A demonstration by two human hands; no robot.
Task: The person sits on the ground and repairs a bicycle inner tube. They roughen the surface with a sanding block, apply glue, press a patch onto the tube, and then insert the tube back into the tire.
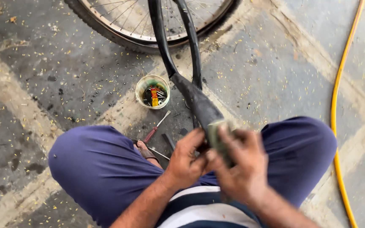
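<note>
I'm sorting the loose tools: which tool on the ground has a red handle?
The red-handled metal screwdriver, lying just below the small white tub; the dark flat tool beside it shows no red.

You have two hands (216,162) on one inner tube (199,103). Ahead of them: one wheel (119,25), one cup (152,91), one screwdriver (156,127). To their right: one hose (339,105).

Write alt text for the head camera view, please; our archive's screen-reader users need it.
A squatting person's left hand and right hand hold a black inner tube, the right pressing a blurred greyish piece on it. On the concrete floor lie a small tub of bits, a screwdriver, a bicycle wheel and a yellow hose.
</note>
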